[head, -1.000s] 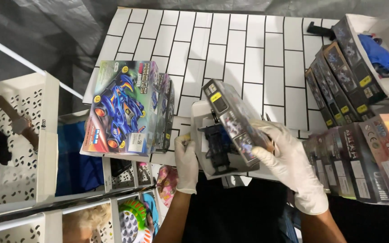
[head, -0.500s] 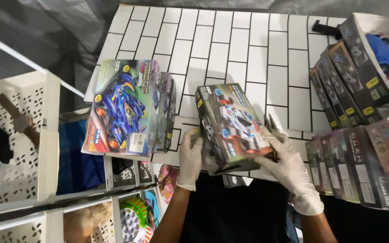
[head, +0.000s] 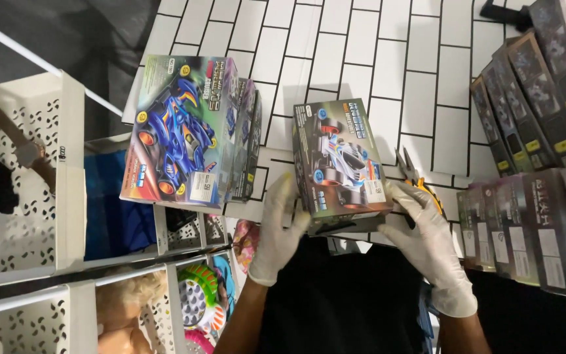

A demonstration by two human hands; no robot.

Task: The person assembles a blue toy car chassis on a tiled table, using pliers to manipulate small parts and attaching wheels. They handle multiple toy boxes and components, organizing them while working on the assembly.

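Toy-car box (head: 343,164) clamped between my gloved left hand (head: 278,231) and right hand (head: 427,246), both closed on it, over counter's (head: 388,59) near edge. White baskets (head: 40,196) left hold toys.

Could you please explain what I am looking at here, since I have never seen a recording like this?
This is a single view from a camera worn on a person's head, looking down at their own two hands; there is no machine. Both hands wear thin white gloves. The left hand and the right hand together hold a toy car box, one hand on each side. They work over a white tiled surface. A bigger box with a blue car stands to the left, rows of dark boxes line the right, and pliers lie just beyond the right hand. White baskets sit at far left.
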